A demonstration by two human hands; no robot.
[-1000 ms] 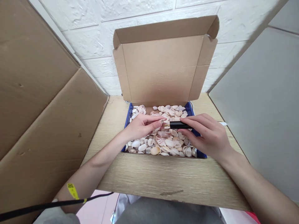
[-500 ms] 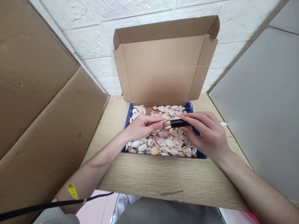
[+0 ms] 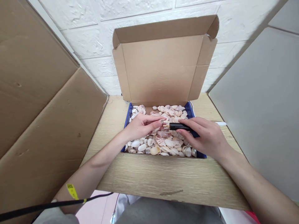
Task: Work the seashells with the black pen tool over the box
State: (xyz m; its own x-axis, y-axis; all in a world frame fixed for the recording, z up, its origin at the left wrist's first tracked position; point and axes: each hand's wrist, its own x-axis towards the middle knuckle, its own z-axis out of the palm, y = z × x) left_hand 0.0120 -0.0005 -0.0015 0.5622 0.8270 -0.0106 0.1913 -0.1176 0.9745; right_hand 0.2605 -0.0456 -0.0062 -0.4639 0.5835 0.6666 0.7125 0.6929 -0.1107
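Note:
Between the thumb and fingers of my left hand [image 3: 143,126] is a small pale seashell [image 3: 161,121], partly covered by the fingertips. My right hand [image 3: 205,135] is closed around a black pen-shaped hand drill [image 3: 178,126] with a brass-coloured tip. The tip points left and sits just beside the held shell; whether they touch I cannot tell. Both hands are above an open cardboard box [image 3: 127,119] with blue sides. Inside it lie many loose shells, among them a striped scallop shell [image 3: 160,141] and a yellowish shell [image 3: 155,151].
The box's raised lid [image 3: 162,68] leans toward a white brick-patterned wall [image 3: 93,40]. Cardboard panels [image 3: 77,115] stand on the left, a grey-white panel [image 3: 259,93] on the right. A black cable [image 3: 58,203] with a yellow tag crosses the lower left. The wooden table [image 3: 149,174] extends in front.
My right hand has shifted its grip farther back and lower on the drill, which now tilts slightly. The drill's tip has drawn a little away from the shell. My left hand stays nearly in place.

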